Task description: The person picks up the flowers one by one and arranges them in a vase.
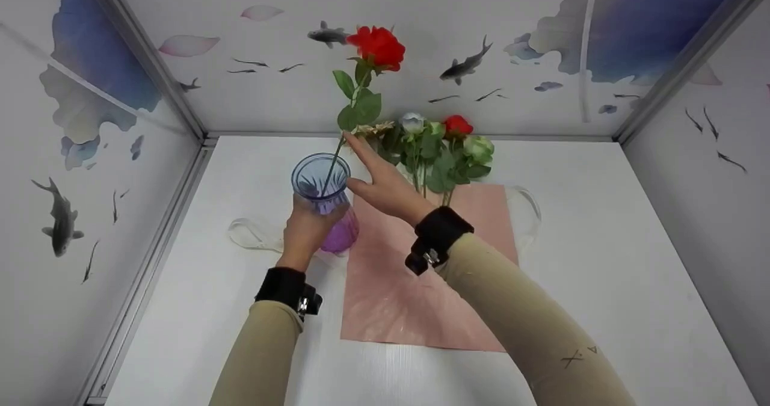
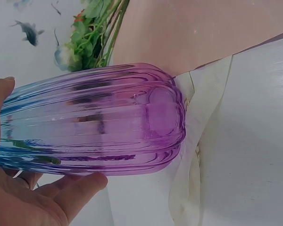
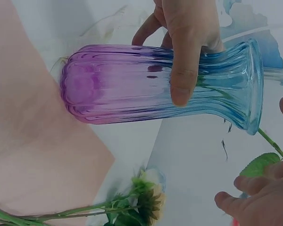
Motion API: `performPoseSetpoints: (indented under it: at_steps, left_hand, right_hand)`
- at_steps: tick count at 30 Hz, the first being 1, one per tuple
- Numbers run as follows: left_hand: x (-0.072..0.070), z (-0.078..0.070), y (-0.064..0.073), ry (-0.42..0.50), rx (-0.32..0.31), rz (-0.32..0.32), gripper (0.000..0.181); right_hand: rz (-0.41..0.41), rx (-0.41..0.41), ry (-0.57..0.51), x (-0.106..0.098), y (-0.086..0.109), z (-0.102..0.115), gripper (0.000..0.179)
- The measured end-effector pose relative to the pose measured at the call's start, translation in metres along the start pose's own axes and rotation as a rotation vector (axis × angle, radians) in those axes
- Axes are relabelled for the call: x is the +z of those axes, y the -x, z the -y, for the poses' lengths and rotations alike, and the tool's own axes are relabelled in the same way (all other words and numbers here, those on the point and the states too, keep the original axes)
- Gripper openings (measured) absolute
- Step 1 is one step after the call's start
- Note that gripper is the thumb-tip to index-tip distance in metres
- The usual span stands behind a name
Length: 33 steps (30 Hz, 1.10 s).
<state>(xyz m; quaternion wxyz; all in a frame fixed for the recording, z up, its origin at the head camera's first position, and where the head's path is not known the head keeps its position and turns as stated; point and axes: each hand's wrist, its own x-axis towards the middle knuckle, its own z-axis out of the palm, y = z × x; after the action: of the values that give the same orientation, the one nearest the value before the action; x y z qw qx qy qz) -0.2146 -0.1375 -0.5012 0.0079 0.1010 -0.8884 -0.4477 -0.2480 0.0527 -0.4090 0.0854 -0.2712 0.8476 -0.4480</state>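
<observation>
My left hand (image 1: pixel 308 228) grips a ribbed glass vase (image 1: pixel 341 231), blue at the mouth and purple toward the base. Its thumb and fingers lie on opposite sides of the vase in the right wrist view. A red rose (image 1: pixel 378 48) with green leaves rises from the vase, its stem (image 1: pixel 332 168) leaning inside the mouth. Beside that stem is my right hand (image 1: pixel 388 186), index finger extended to just below the leaves and thumb apart, near the vase rim. In the right wrist view, the right fingers (image 3: pixel 259 188) overlap a rose leaf (image 3: pixel 260 165).
A pink sheet (image 1: pixel 415 298) lies on the white table (image 1: pixel 601 273). Across its far edge lie several artificial flowers, among them a red rose (image 1: pixel 458 126), a pale green one (image 1: pixel 479 149) and a white-blue one (image 1: pixel 412 123). White ribbon (image 1: pixel 246 234) loops out beside the sheet. Printed walls enclose the table.
</observation>
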Motion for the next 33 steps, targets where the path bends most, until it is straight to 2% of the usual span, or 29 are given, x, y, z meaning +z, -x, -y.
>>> performPoseSetpoints:
  at_steps: [7,11,22,28,33]
  left_hand:
    - [0.001,-0.001,0.000,-0.011,0.017,0.008,0.102]
    - [0.001,-0.001,0.001,-0.016,0.027,0.004,0.102]
    - [0.002,0.000,-0.001,-0.045,0.048,-0.020,0.102]
    - [0.001,0.000,-0.001,-0.042,0.024,-0.007,0.102]
    - [0.001,0.001,-0.002,-0.033,0.003,-0.008,0.101]
  right_hand:
    - [0.036,0.039,-0.030,0.000,-0.007,0.005,0.079]
    - [0.073,0.016,-0.013,0.001,-0.011,0.006,0.076]
    - [0.199,-0.041,0.129,0.008,-0.009,0.003,0.062]
    - [0.162,-0.060,0.092,0.008,-0.003,-0.005,0.058]
    - [0.067,-0.120,0.061,0.005,0.003,-0.014,0.055]
